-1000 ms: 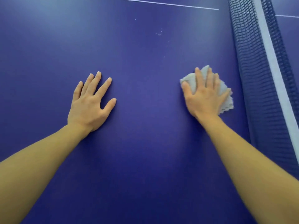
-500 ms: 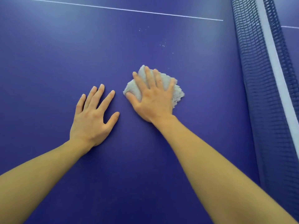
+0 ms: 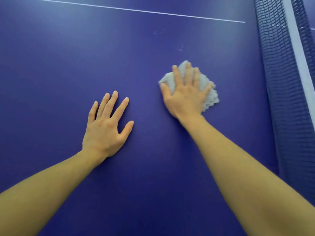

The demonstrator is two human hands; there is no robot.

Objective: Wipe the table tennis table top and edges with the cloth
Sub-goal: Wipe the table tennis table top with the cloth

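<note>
- Grip, right hand (image 3: 185, 95): palm down, fingers spread and pressed flat on the cloth (image 3: 208, 97); no pinch, the cloth is pinned between palm and table top (image 3: 51, 65).
- Grip, left hand (image 3: 105, 126): bare, fingers splayed, flat on the table top as a brace; holds nothing.
- Cloth: pale grey, bunched, frilled edge showing past the little-finger side and a corner showing beyond the fingertips. It lies right of centre on the blue surface, between the left hand and the net (image 3: 283, 99), apart from both.
- Change, recent: half a second back the cloth sat just beside the left hand; a second back it was close to the net. It now lies midway again, so the right hand has reversed and is travelling back toward the net. The left hand has kept its place.
- Meaning for the task: judged a side-to-side stroke over one band of the surface; the wipe of the top is under way, and no edge is being worked in this view.
- Residue: small white specks (image 3: 179, 48) sit beyond the cloth, nearer the white line (image 3: 129, 9); judged not yet reached by this stroke.
- Containers: none in view; no bucket, bottle or tray.
</note>
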